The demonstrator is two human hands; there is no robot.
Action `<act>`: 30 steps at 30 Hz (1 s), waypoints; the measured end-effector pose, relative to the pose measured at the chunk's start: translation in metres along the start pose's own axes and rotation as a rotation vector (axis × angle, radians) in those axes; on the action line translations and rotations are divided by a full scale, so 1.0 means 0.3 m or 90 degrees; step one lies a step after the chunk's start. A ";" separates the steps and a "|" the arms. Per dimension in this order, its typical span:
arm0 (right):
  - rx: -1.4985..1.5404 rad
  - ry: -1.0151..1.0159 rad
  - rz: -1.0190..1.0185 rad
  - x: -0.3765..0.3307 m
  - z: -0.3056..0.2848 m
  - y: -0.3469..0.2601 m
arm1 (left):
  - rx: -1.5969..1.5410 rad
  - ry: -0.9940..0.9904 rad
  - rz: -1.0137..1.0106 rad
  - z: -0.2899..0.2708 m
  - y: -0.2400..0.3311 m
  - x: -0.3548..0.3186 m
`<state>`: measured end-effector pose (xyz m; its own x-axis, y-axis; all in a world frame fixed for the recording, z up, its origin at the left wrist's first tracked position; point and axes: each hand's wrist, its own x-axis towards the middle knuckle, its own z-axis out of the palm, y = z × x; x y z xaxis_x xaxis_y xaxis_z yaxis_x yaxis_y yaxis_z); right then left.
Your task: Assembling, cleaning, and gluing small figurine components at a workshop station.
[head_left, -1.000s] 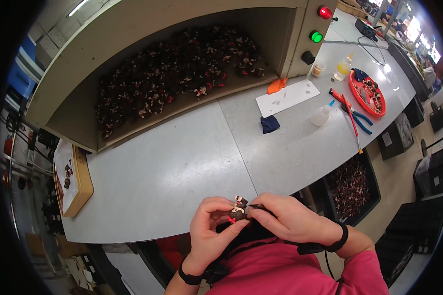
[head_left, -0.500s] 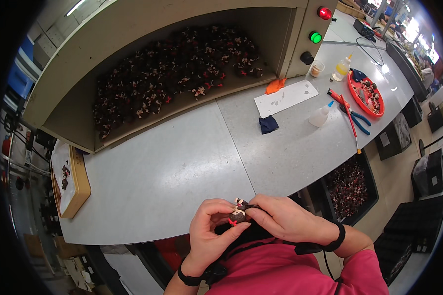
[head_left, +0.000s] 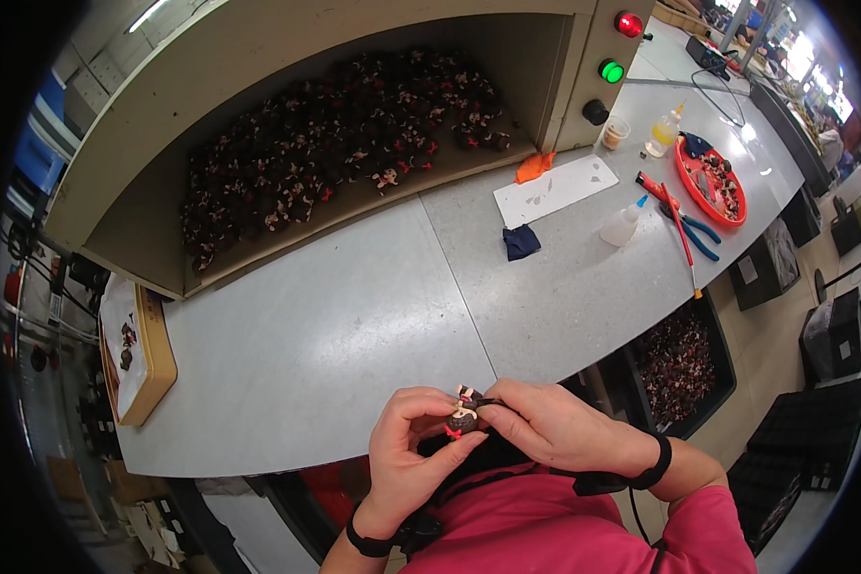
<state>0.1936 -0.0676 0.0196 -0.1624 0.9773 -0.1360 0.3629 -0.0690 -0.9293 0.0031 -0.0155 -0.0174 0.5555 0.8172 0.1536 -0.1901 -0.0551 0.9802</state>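
Just past the table's near edge, my left hand (head_left: 408, 450) pinches a small dark brown figurine (head_left: 463, 421) between thumb and fingers. Cream-coloured trim crosses its middle, and a red bow-like part sits at its lower end. Close against its right side is my right hand (head_left: 545, 421), thumb and forefinger pressed together on a thin dark piece (head_left: 493, 402). Most of that piece is covered by my fingers, so its kind is unclear. Its tip reaches the upper part of the figurine.
A beige cabinet (head_left: 569, 96) full of similar figurines (head_left: 344, 124) stands at the back. On the table (head_left: 325, 354) are a white board (head_left: 555, 191), dark cloth (head_left: 521, 243), squeeze bottle (head_left: 622, 226), red-handled brush (head_left: 681, 234), pliers (head_left: 703, 234) and red tray (head_left: 703, 206). A yellow-rimmed tray (head_left: 158, 359) sits left.
Both hands stay in nearly the same place and keep their grip. The figurine's red part looks very slightly turned; nothing else visibly moves.
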 end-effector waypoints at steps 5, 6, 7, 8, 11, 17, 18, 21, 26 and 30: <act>0.004 0.003 -0.006 -0.001 0.002 0.005 | -0.001 0.000 0.003 0.002 0.003 0.002; -0.002 0.002 -0.009 -0.001 0.001 0.005 | -0.001 -0.002 0.003 0.002 0.002 0.003; -0.007 0.002 -0.012 -0.001 0.000 0.004 | -0.003 0.000 0.003 0.001 0.001 0.002; -0.007 0.004 -0.011 -0.001 0.000 0.003 | -0.006 0.001 0.003 0.001 0.000 0.001; -0.002 0.000 -0.005 0.000 0.000 0.001 | -0.014 -0.001 -0.006 -0.003 0.000 0.001; 0.041 -0.030 0.018 -0.002 -0.008 0.000 | -0.027 0.008 -0.032 0.000 0.003 -0.001; 0.068 -0.050 0.034 -0.001 -0.012 -0.001 | -0.027 0.007 -0.033 0.001 0.004 0.000; 0.111 -0.088 0.064 0.003 -0.027 -0.004 | -0.034 0.016 -0.034 0.005 0.004 0.002; 0.199 -0.124 0.116 0.001 -0.034 -0.004 | -0.045 0.027 -0.046 0.008 0.005 0.001; 0.210 -0.146 0.134 0.002 -0.037 0.004 | -0.036 0.021 -0.048 0.009 0.006 0.002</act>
<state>0.2041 -0.0649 0.0223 -0.3288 0.8684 -0.3713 0.1036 -0.3576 -0.9281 0.0052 -0.0168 -0.0152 0.5428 0.8366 0.0737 -0.1947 0.0400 0.9800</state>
